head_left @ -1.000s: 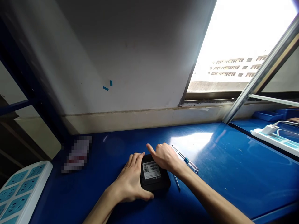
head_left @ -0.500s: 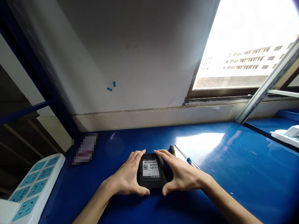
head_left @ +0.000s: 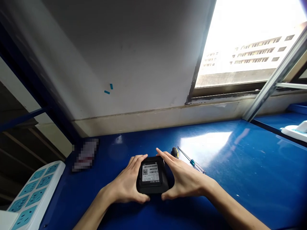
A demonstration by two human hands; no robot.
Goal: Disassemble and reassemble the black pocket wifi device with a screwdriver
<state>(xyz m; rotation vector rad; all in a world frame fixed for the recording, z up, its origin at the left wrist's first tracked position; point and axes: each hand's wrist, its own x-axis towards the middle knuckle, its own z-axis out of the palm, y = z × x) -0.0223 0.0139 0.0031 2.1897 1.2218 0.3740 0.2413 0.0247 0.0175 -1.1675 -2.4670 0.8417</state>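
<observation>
A flat black rectangular device (head_left: 153,188) lies in front of me, face up. Its recessed face carries a white label (head_left: 150,173) printed with barcodes and a QR code. Gripping the left side is my left hand (head_left: 127,182), fingers at the far corner and thumb at the near edge. My right hand (head_left: 184,177) holds the opposite side the same way, its index finger lifted a little off the far corner. The palms hide parts of both side edges. I cannot tell whether the device rests fully on the table.
A screwdriver (head_left: 193,162) with a clear and blue handle lies beyond my right hand, beside a black and yellow tool (head_left: 175,152). Left on the blue table (head_left: 240,166) are a power strip (head_left: 56,171) and a blurred packet (head_left: 85,155). A wall and window stand behind.
My right index finger has lifted and stretched out at the device's far corner. The view has tilted slightly, and the device and both hands sit a little further left in it.
</observation>
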